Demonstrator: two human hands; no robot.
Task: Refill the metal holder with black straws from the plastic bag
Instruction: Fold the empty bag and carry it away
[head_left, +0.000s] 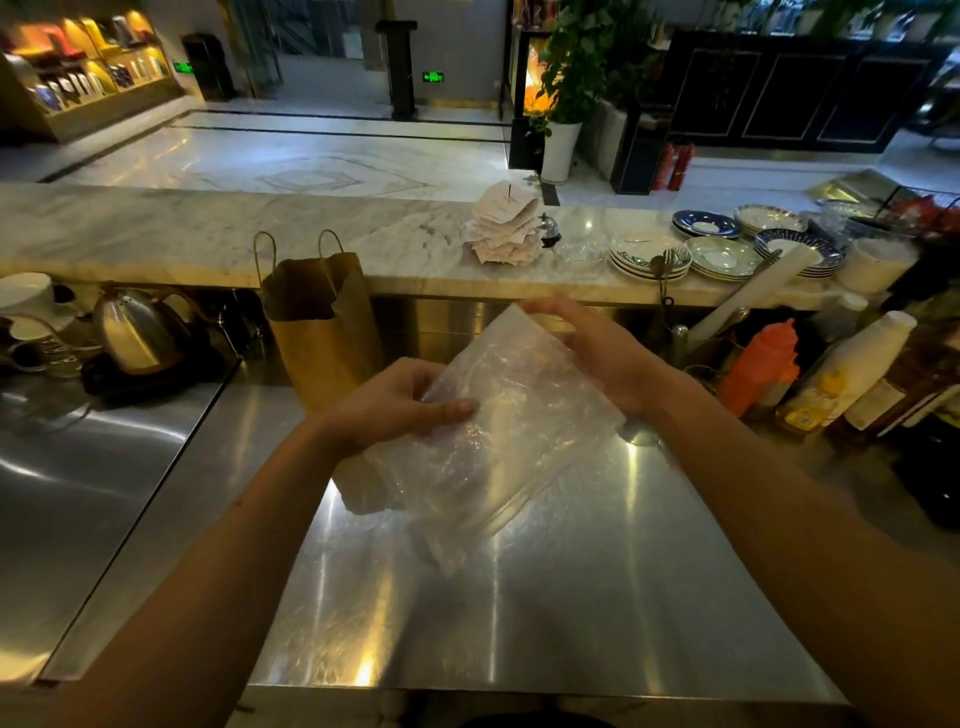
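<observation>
1. Bag (498, 441) of clear plastic, held up over the steel tabletop (571, 597), slanting from the far right down to the near left. Lower corner close to the metal; touching or not, cannot tell.
2. Left hand (395, 408) clamped on the bag's left edge, thumb flat on top of the film and fingers curled beneath. Probably there to steady a limp sheet that would otherwise sag and fold.
3. Right hand (602, 358) curled round the far, upper end, fingers hooked over the top corner. Likely at the mouth, either to part it or to feel for anything inside; a judgement only, since no opening shows.
4. Two-handed hold judged sensible: thin, slippery film with no stiffness of its own, easy to lose from a single pinch.
5. Look of the bag: crinkled and cloudy, catching glints, with the tabletop's shine showing through. Flat and slack, with no bulk to it.
6. Straws: none visible through the film, so seemingly empty or nearly so, though the creases near the left hand could hide something.
7. Holder: not made out for certain among the clutter at the right.
8. Paper bag (322, 332) upright just behind the left hand, kettle (135, 332) well off to the left, plates (649, 254) on the marble ledge beyond.
</observation>
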